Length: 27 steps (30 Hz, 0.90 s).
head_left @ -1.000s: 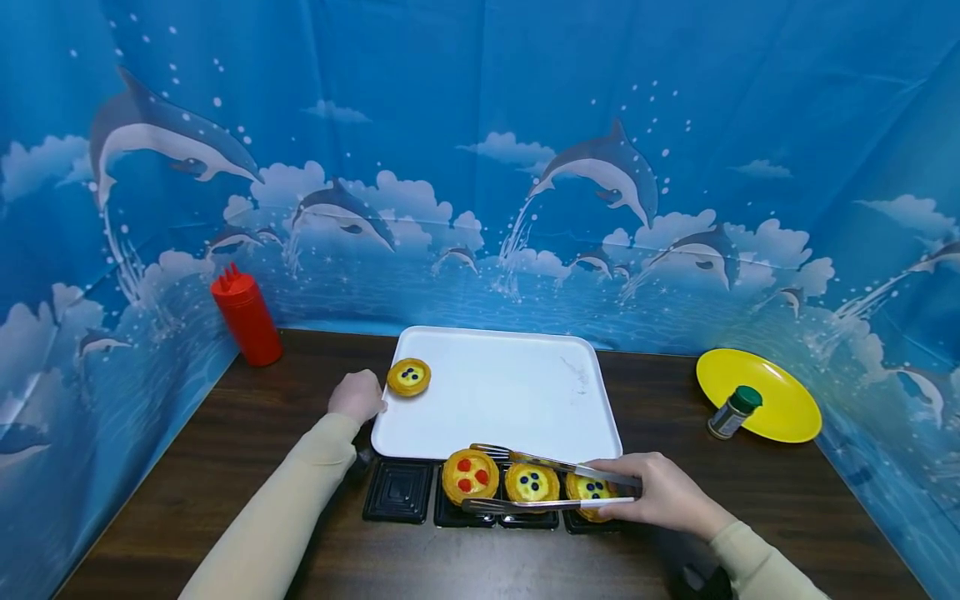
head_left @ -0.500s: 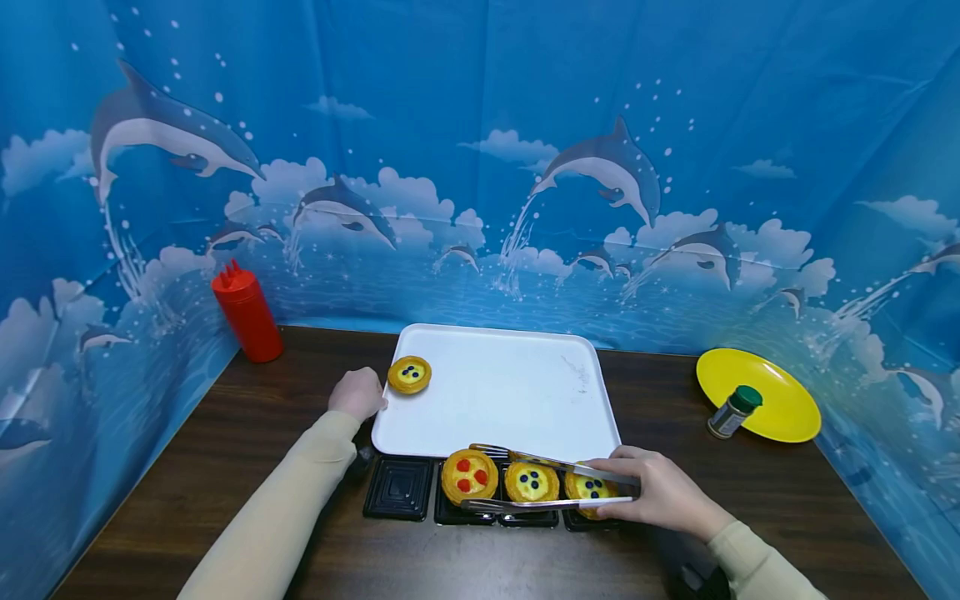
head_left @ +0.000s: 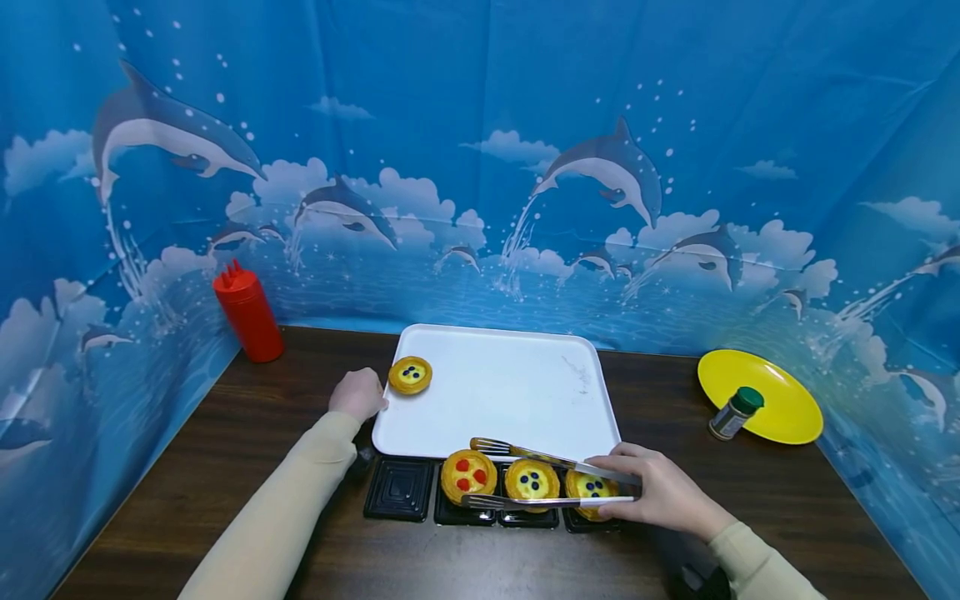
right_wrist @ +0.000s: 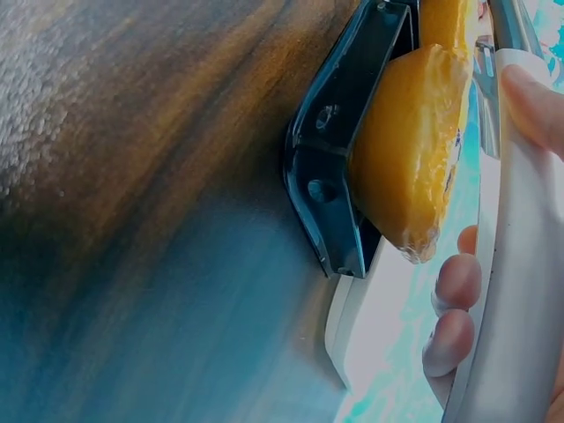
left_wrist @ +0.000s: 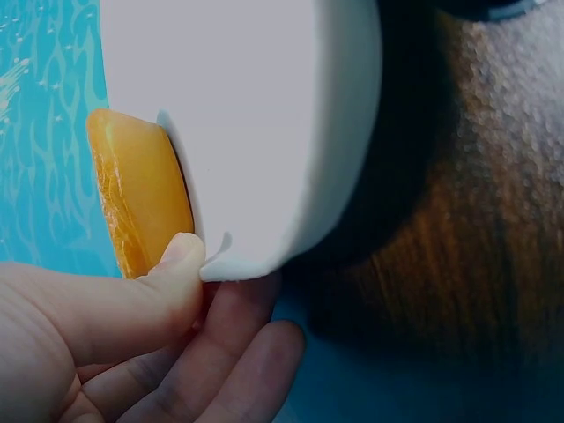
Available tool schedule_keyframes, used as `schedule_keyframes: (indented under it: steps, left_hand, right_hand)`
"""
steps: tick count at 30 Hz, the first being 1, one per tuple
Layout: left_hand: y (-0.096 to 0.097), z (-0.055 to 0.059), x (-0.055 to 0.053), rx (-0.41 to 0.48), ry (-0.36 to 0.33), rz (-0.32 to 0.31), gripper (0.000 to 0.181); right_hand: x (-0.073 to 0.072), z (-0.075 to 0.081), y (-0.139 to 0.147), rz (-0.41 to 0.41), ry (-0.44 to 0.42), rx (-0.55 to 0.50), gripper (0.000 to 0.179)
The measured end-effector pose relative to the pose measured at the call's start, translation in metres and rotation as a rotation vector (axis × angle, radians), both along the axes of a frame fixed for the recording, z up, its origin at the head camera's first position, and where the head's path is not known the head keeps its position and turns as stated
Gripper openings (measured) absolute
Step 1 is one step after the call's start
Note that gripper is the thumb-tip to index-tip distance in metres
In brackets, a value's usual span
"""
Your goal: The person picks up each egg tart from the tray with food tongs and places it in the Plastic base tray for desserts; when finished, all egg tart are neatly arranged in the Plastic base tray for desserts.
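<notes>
My left hand (head_left: 357, 395) pinches the left rim of a white tray (head_left: 502, 396). In the left wrist view the thumb lies over the edge with fingers beneath, close to an egg tart (left_wrist: 141, 189) on the tray. Fork-tipped metal tongs (head_left: 540, 503) are gripped in my right hand (head_left: 663, 493), arms spread. They overlap a tart with red toppings (head_left: 469, 477) and two tarts with dark berries, a middle one (head_left: 531, 479) and a right one (head_left: 588, 484). These three sit in black plastic trays; the right one's black tray (right_wrist: 339, 132) shows in the right wrist view.
An empty black plastic tray (head_left: 397, 490) ends the row at the left. A red squeeze bottle (head_left: 250, 313) stands at the back left. To the right, a green-capped shaker (head_left: 737, 413) leans on a yellow plate (head_left: 787, 404). A dolphin-print curtain (head_left: 480, 167) hangs behind the table.
Both hands stay in place. The far arm of the tongs has turned and lifted slightly at its forked tip.
</notes>
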State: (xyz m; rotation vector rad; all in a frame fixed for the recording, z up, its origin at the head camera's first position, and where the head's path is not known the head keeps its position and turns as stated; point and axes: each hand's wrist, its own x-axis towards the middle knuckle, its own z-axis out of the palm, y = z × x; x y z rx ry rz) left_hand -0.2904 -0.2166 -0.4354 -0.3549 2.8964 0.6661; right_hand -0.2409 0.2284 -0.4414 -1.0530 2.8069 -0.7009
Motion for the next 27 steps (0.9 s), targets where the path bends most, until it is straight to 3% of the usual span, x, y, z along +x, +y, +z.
schedule_keyframes:
  steps: [14, 27]
  left_hand:
    - [-0.002, -0.003, -0.002, 0.003, 0.006, -0.007, 0.011]
    - [-0.002, -0.002, 0.000, 0.014, 0.011, -0.013, 0.010]
  right_hand:
    - [-0.004, 0.003, 0.002, 0.002, 0.030, -0.092, 0.051]
    - [-0.027, 0.015, -0.010, -0.017, 0.065, -0.093, 0.052]
